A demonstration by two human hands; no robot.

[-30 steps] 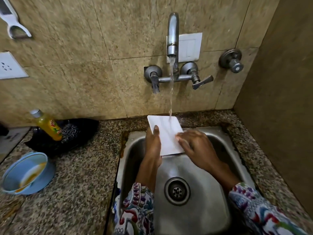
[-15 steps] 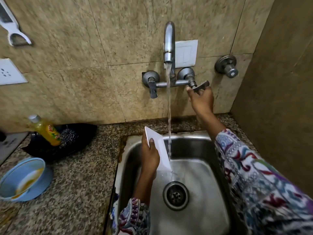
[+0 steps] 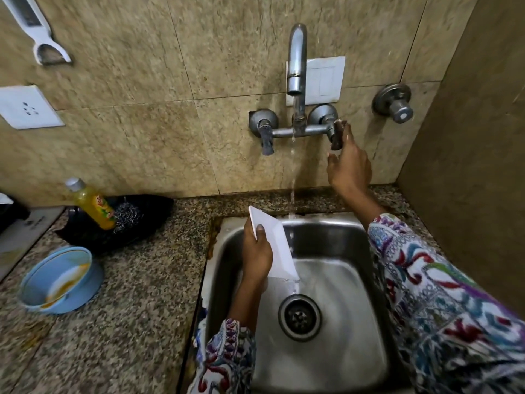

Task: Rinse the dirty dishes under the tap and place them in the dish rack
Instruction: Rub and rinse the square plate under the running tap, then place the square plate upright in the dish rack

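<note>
My left hand (image 3: pixel 257 258) grips the white plate (image 3: pixel 274 248) tilted over the sink (image 3: pixel 352 226), so water drains off. My right hand (image 3: pixel 348 166), fingers spread, touches the tap handle (image 3: pixel 337 135), presumably closing flow.

The plate (image 3: pixel 277 248) stands tilted in the left hand (image 3: pixel 257 251) over the sink (image 3: pixel 335 223). The bowl (image 3: pixel 59 280) sits well left of that hand; the tap (image 3: pixel 297 75) is up behind it
</note>
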